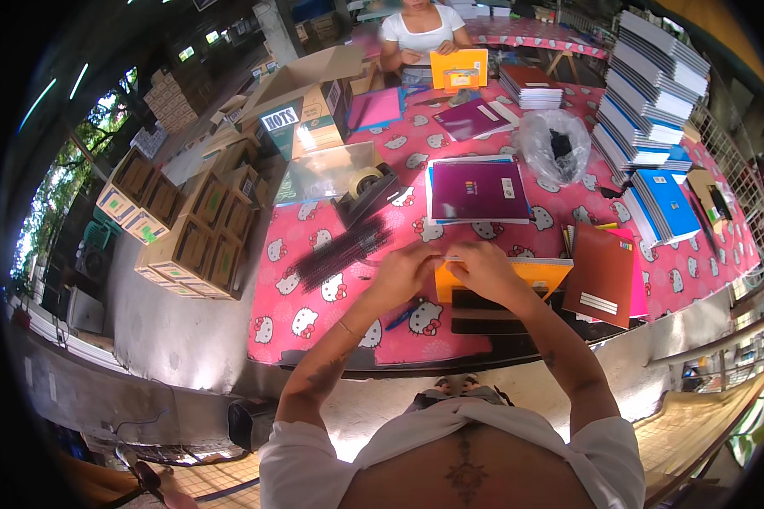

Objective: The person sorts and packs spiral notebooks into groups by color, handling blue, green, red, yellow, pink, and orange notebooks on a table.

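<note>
In front of me an orange notebook (545,273) stands on its edge, its cover facing me. My right hand (485,273) grips its top edge near the left corner. Beside that corner my left hand (409,271) is closed in a pinch; what lies between its fingertips is too small to make out. A dark board (491,316) sits below the notebook at the table's near edge. To the left lies a pile of black binding coils (339,254). A blue pen (406,316) rests near my left wrist. Brown notebooks (601,276) lie close by on the right.
Beyond my hands are purple notebooks (475,191), a tape dispenser (369,191) and a clear plastic bag (556,146). Tall notebook stacks (645,93) stand at the right. An open carton (310,110) is at the far left. A co-worker (424,38) holds a yellow notebook across the table.
</note>
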`<action>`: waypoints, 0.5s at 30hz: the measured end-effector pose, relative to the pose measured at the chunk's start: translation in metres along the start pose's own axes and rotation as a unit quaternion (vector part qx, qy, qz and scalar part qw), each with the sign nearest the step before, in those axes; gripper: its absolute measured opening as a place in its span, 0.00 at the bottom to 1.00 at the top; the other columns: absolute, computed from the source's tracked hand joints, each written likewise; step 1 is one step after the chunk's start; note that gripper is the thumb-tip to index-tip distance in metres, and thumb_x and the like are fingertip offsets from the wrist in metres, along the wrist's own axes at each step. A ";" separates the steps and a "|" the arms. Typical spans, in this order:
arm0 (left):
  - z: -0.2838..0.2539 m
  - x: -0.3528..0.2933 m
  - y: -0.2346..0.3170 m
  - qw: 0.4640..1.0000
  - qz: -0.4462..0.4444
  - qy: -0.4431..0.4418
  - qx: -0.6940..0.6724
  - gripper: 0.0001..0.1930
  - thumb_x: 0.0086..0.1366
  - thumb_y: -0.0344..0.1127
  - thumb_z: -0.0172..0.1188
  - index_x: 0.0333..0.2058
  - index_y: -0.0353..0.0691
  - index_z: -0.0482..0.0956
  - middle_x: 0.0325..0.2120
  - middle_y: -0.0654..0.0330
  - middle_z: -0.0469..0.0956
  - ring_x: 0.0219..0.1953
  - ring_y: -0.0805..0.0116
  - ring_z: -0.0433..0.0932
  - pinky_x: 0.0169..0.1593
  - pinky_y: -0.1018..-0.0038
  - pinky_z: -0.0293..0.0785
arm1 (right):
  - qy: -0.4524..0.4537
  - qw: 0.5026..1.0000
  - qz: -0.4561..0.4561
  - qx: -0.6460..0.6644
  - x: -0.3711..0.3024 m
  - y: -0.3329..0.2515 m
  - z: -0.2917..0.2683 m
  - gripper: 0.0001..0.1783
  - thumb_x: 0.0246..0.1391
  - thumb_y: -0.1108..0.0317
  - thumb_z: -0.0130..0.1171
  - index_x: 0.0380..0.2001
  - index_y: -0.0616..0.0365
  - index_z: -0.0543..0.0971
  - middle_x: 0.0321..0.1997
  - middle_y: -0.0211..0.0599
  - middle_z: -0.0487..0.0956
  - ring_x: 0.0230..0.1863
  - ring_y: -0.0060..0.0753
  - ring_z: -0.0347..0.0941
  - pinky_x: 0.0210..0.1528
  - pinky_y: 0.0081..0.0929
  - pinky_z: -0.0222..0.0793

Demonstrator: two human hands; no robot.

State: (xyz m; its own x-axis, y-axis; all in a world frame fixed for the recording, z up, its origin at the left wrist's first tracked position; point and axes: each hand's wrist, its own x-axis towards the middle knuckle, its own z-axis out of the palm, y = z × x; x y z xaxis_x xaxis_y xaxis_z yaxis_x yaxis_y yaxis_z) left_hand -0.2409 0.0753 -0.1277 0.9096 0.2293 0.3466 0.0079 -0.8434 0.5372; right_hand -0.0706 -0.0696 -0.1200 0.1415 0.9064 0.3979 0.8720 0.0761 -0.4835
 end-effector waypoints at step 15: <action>-0.011 0.022 -0.006 0.994 0.085 0.026 0.057 0.10 0.66 0.37 0.63 0.42 0.39 0.82 0.27 0.53 0.82 0.30 0.55 0.80 0.34 0.65 0.74 | -0.024 0.999 -0.027 0.022 0.002 0.012 -0.011 0.14 0.55 0.72 0.58 0.45 0.55 0.83 0.40 0.45 0.82 0.44 0.53 0.78 0.49 0.47 0.74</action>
State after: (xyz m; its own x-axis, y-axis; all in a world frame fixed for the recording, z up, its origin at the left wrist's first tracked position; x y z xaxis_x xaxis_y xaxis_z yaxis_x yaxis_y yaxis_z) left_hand -0.2253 0.0903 -0.1149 0.8786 0.1009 0.4668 -0.0946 -0.9213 0.3773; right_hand -0.0550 -0.0717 -0.1160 0.0706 0.9196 0.3864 0.8565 0.1427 -0.4961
